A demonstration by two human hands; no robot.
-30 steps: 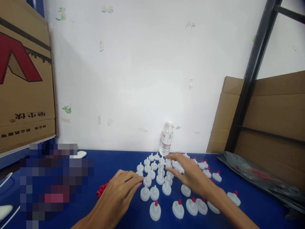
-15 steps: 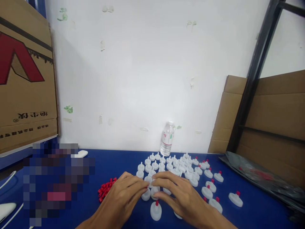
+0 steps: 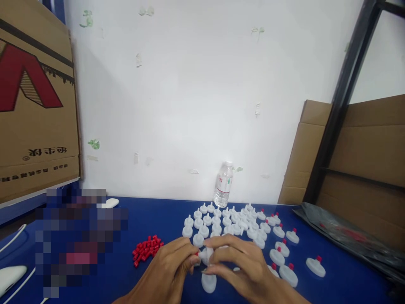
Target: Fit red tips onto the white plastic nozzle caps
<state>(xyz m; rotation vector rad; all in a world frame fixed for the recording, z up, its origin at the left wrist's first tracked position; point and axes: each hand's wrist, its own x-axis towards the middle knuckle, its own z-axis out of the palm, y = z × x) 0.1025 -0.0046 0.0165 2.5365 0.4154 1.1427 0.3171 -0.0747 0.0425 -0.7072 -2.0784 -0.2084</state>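
Observation:
A white plastic nozzle lid (image 3: pixel 207 256) is tilted on its side between the fingers of my right hand (image 3: pixel 245 259), its spout pointing left. My left hand (image 3: pixel 172 261) pinches a small red cap (image 3: pixel 198 253) at the spout's tip; most of the cap is hidden by the fingers. Just below the hands, another white lid (image 3: pixel 209 283) lies on the blue table, its top covered by my right fingers. Left of my left hand is a pile of red caps (image 3: pixel 147 249). Behind my hands stand many uncapped white lids (image 3: pixel 216 220).
Several lids with red caps (image 3: pixel 288 275) sit on the right. A water bottle (image 3: pixel 223 185) stands against the wall. A grey plastic bag (image 3: pixel 341 230) lies at the far right. A large carton (image 3: pixel 38 126) stands at the left, above white cables (image 3: pixel 23 278).
Both hands have come together at a white lid, now tipped sideways between them with the red cap at its spout. The view has shifted slightly.

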